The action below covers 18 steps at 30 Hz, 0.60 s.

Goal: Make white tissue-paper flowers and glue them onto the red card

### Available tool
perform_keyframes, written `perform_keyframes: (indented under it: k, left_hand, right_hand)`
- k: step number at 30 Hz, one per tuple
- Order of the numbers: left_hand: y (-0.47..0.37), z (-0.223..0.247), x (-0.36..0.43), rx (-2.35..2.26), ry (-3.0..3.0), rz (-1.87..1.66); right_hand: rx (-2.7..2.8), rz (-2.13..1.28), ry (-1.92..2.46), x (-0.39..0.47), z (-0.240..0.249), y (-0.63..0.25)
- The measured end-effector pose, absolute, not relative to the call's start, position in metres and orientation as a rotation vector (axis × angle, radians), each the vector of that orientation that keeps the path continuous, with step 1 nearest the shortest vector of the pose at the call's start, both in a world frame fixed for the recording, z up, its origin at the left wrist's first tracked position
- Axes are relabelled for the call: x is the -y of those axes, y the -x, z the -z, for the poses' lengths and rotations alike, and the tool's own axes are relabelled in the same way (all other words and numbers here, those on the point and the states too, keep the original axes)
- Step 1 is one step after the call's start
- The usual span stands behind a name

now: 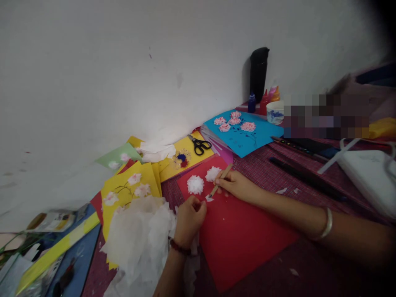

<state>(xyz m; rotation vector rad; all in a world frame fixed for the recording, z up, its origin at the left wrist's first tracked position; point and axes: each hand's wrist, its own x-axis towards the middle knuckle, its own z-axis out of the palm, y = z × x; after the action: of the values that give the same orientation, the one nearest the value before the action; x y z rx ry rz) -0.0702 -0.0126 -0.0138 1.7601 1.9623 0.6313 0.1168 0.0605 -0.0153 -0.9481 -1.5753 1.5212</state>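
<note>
A red sheet point(244, 239) lies in front of me with two white paper flowers, one point(195, 185) at the left and one point(213, 173) near my right fingers. My right hand point(230, 183) is closed on a flat wooden stick point(223, 177), whose lower tip touches a small white paper piece point(209, 198) on the sheet. My left hand point(191, 216) is at the sheet's left edge, fingers curled and pinched beside that piece; what they hold, if anything, is too small to make out.
White tissue paper point(139, 235) is heaped at the left over yellow flower sheets point(123, 181). Black scissors point(200, 145) rest on a yellow card. Behind are a blue sheet point(262, 136), paint bottles point(251, 103) and a cup point(275, 113). A long dark stick point(306, 178) lies right.
</note>
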Motion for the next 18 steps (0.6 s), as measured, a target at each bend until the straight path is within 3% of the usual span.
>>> perform_keyframes:
  k: [18]
  left_hand:
    - [0.078,0.008,0.010,-1.853,-1.544,-0.702]
  right_hand:
    - [1.963,-1.246,0.823,-0.060,0.018,-0.100]
